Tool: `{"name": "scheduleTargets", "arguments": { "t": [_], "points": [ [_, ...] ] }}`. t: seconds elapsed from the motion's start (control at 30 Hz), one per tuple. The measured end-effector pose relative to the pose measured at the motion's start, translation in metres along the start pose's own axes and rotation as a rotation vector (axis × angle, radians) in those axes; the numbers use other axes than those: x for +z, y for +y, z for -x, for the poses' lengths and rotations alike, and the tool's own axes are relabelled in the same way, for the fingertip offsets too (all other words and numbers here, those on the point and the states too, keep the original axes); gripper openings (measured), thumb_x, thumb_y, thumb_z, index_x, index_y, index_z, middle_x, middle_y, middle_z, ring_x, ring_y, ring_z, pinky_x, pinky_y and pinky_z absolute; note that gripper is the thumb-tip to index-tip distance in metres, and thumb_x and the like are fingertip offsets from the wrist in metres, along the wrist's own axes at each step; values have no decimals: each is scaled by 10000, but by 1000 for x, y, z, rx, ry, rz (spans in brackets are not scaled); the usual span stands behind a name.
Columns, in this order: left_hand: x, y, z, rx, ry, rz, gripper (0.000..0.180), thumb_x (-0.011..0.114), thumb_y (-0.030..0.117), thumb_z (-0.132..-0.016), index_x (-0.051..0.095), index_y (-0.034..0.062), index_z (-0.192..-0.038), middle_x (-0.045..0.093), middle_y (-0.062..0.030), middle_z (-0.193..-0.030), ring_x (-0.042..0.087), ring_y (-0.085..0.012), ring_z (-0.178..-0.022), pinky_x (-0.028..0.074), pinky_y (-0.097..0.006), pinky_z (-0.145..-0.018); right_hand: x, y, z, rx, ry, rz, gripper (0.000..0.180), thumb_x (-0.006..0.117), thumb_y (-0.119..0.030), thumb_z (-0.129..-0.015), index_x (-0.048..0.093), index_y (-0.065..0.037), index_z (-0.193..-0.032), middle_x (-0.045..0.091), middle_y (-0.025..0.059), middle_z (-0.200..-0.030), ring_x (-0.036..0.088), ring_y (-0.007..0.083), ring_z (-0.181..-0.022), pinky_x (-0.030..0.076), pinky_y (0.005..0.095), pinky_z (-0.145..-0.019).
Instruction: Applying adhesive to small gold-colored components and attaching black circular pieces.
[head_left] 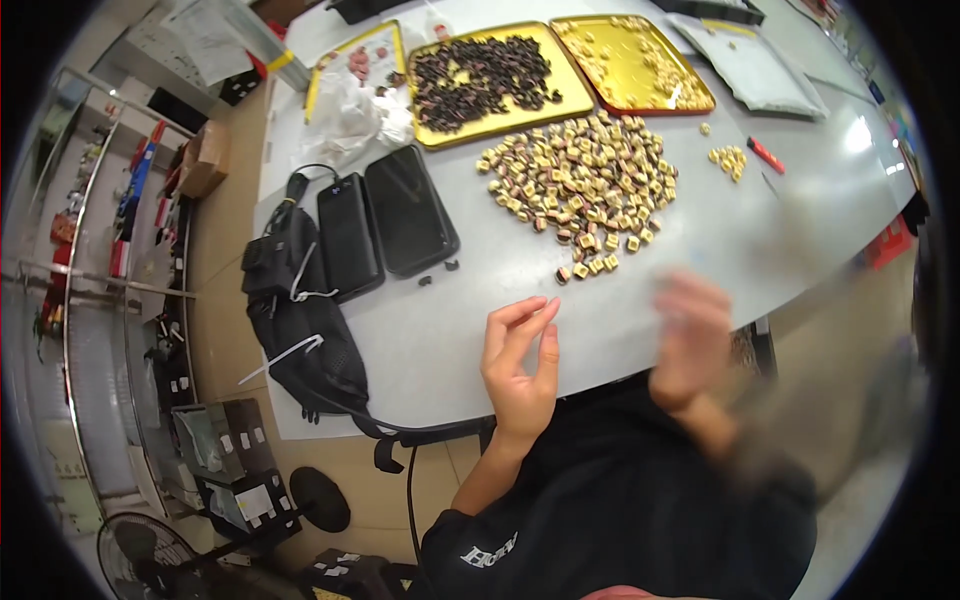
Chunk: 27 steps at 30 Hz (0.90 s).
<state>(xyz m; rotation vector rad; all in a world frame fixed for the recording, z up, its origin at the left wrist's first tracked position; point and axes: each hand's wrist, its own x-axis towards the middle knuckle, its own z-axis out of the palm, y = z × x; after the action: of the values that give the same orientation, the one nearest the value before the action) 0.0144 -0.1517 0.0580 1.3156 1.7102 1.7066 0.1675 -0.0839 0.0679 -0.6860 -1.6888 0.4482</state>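
Observation:
My left hand (520,372) is raised over the near edge of the grey table, fingers bent and the thumb a little apart from the fingertips. Nothing shows between them. To its right, my right hand (690,335) is smeared by motion, so its fingers are unclear. Beyond both hands lies a wide pile of small cube-shaped pieces (590,180), pale yellow with dark and pinkish sides. A few loose cubes (597,265) form the pile's near tip, closest to my left hand. Neither hand touches the pile.
Behind the pile stand a yellow tray of dark pieces (572,100) and a red-rimmed tray of pale pieces (640,75). At left lie a black phone (410,210), a power bank (350,235) and a black strap bag (310,345). A red marker-like stick (766,156) lies right.

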Motion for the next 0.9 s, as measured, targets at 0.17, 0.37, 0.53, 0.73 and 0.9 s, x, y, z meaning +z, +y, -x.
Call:
{"name": "scheduleTargets", "arguments": {
  "t": [0.17, 0.37, 0.53, 0.73, 0.9],
  "points": [
    [-30, 31, -15, 146, 129, -577, 239, 595, 29, -803, 625, 4, -1039, 548, -118, -1062, 506, -267, -995, 407, -352, -882, -43, -15, -3, -27, 391, -29, 169, 461, 58, -831, 453, 1, -990, 485, 182, -1103, 491, 179, -858, 419, 277, -788],
    [-41, 50, 1, 15, 353, -693, 304, 610, 55, -786, 583, 11, -1085, 527, -125, -1061, 475, -300, -1031, 385, -382, -905, -87, -33, -3, 185, 428, -86, 159, 447, 39, -852, 445, -7, -1004, 484, 158, -1100, 472, 147, -887, 387, 271, -827],
    [-25, 64, 20, 19, 363, -756, 289, 628, 90, -777, 575, 20, -1052, 542, -110, -1003, 488, -289, -995, 396, -374, -878, -118, -39, 3, 292, 419, -198, 151, 450, 26, -863, 446, -8, -1010, 496, 133, -1086, 472, 127, -883, 389, 254, -819],
    [-10, 68, 53, 32, 295, -813, 250, 643, 117, -770, 588, 41, -1002, 542, -96, -1001, 498, -293, -953, 402, -379, -852, -150, -41, 25, 412, 358, -350, 154, 456, 22, -867, 453, -8, -1018, 520, 110, -1059, 474, 118, -879, 396, 247, -810],
    [-3, 75, 56, 159, 205, -795, 146, 624, 76, -776, 617, 27, -913, 561, -94, -924, 520, -295, -885, 422, -375, -803, -164, -46, 34, 488, 297, -387, 159, 456, 11, -871, 458, -11, -1028, 534, 95, -1042, 480, 118, -873, 399, 246, -806]
  ]
}}
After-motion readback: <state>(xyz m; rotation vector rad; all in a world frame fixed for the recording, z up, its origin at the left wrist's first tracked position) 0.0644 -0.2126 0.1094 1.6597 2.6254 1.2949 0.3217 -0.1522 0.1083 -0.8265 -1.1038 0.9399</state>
